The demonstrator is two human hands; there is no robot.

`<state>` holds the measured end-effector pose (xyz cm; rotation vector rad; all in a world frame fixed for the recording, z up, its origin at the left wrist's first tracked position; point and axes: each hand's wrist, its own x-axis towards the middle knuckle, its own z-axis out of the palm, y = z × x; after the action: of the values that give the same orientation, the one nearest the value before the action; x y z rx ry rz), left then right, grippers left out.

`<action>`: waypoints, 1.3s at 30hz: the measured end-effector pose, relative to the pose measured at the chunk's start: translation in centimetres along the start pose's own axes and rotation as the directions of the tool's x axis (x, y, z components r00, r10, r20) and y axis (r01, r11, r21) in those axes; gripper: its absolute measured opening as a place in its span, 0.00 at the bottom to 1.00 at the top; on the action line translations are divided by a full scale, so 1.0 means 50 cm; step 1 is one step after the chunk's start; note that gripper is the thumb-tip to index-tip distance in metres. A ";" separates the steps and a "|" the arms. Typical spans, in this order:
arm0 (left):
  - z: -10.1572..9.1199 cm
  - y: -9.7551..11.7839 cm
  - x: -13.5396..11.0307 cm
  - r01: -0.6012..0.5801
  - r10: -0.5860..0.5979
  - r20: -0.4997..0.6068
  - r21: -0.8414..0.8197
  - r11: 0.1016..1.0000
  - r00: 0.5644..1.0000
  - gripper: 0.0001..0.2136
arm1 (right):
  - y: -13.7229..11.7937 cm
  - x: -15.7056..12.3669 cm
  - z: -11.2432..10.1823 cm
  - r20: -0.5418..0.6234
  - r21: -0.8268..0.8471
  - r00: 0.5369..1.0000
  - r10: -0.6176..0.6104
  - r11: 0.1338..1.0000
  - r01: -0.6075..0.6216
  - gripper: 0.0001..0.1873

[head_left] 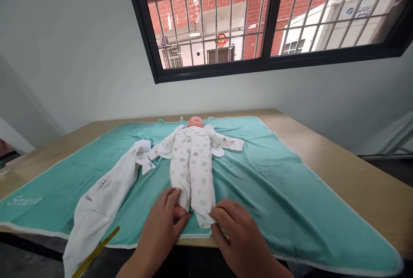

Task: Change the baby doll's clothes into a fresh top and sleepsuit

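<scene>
A baby doll (195,122) lies on its back in the middle of the table, its head toward the window. White printed baby clothes (201,162) cover its body, with both sleeves spread sideways and the two legs pointing at me. My left hand (166,215) has its fingers closed at the cuff of the leg on the left; the fingertips are partly hidden. At the other cuff, my right hand (237,228) pinches the fabric edge between thumb and fingers. Beneath the doll is a green blanket (258,192) with a white border.
A crumpled white cloth garment (106,192) lies left of the doll and hangs over the near table edge, a yellow strip (97,252) across its lower end. The wooden table (338,174) shows around the blanket. Behind it stand a grey wall and a barred window (264,60).
</scene>
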<state>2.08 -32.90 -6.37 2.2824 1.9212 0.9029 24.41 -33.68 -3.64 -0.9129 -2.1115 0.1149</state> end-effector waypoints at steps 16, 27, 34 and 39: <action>-0.056 -0.011 0.007 -0.329 0.326 -0.138 -0.004 0.944 0.935 0.05 | -0.018 0.039 0.075 0.028 -0.215 0.967 -0.254 0.943 0.254 0.06; -0.110 0.036 -0.027 -0.562 0.566 -0.107 0.074 0.824 0.817 0.06 | 0.021 0.023 0.031 0.047 -0.152 0.993 -0.112 0.981 0.118 0.09; -0.052 0.058 -0.007 -0.543 0.569 -0.150 0.182 0.820 0.809 0.08 | 0.023 -0.020 0.041 -0.077 -0.260 0.952 -0.296 0.928 0.267 0.13; -0.031 0.045 0.010 -0.523 0.578 -0.113 0.312 0.793 0.808 0.11 | 0.020 -0.022 0.063 -0.111 -0.335 0.896 -0.429 0.865 0.373 0.11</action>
<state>3.47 -33.52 -4.03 3.1292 1.5100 0.9965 23.16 -32.97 -6.82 -0.6025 -2.1306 -0.5093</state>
